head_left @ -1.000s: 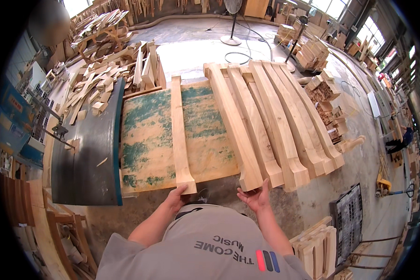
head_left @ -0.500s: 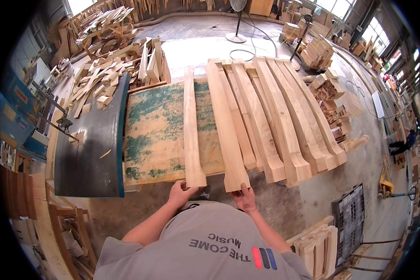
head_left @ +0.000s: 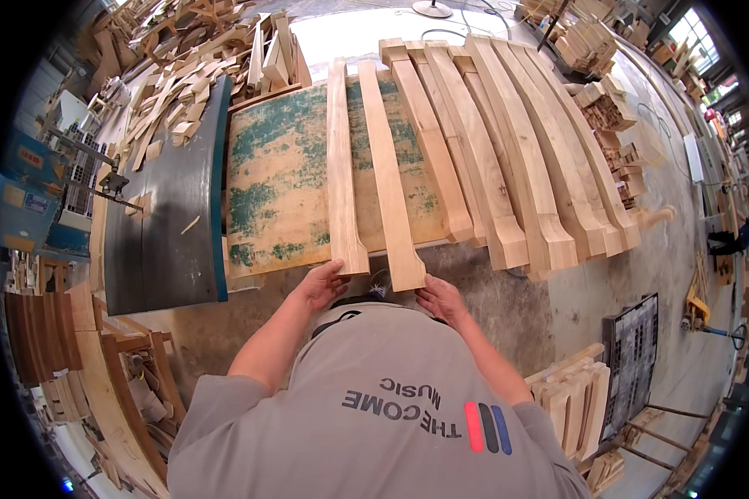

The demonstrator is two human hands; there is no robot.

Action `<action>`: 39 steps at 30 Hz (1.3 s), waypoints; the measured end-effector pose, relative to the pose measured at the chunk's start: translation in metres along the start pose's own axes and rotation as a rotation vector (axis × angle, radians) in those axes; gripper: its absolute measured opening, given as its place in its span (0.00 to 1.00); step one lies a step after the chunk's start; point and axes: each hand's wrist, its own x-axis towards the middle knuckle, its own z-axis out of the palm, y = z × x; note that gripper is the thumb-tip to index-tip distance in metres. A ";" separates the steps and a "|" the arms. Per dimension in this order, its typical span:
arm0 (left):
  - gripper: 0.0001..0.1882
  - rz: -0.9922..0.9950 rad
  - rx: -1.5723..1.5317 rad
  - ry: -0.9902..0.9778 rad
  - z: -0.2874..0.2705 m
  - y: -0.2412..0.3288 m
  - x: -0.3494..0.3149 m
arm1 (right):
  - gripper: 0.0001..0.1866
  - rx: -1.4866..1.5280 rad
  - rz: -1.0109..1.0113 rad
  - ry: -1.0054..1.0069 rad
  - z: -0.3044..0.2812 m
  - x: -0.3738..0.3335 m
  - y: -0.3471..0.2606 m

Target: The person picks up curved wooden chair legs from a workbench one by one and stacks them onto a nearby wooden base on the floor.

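Observation:
Two pale wooden leg blanks with flared near ends lie side by side, a narrow gap between them, on a worn green-and-tan board (head_left: pixel 283 179). My left hand (head_left: pixel 322 285) is closed at the near left corner of the left leg blank (head_left: pixel 341 166). At the near right corner of the right leg blank (head_left: pixel 391 175), my right hand (head_left: pixel 443 299) pinches the wood between thumb and fingers. Both near ends overhang the board's edge toward me. Some of my fingertips are hidden behind the wood.
Several similar leg blanks (head_left: pixel 483 158) lie in a row on the right. A dark curved panel (head_left: pixel 166 241) stands at the left, with a heap of wood offcuts (head_left: pixel 183 100) beyond it. Stacked wood blocks (head_left: pixel 607 104) and a black plastic pallet (head_left: pixel 630 366) are at the right.
The right leg blank has shifted left, away from the row and closer to the left one, with my right hand on it. The whole view has tilted downward.

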 end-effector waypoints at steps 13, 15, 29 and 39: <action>0.33 0.258 0.877 0.389 0.041 -0.012 -0.017 | 0.24 -0.067 0.038 0.038 0.003 -0.001 -0.007; 0.31 0.144 0.714 0.330 0.031 -0.014 -0.001 | 0.25 -0.075 0.049 0.044 0.007 -0.002 -0.008; 0.25 0.028 0.581 -0.163 0.042 -0.053 0.025 | 0.26 -0.069 -0.026 0.085 0.006 -0.014 0.001; 0.23 -0.009 0.605 -0.046 0.054 -0.045 0.036 | 0.21 0.270 -0.140 0.041 0.012 0.000 0.016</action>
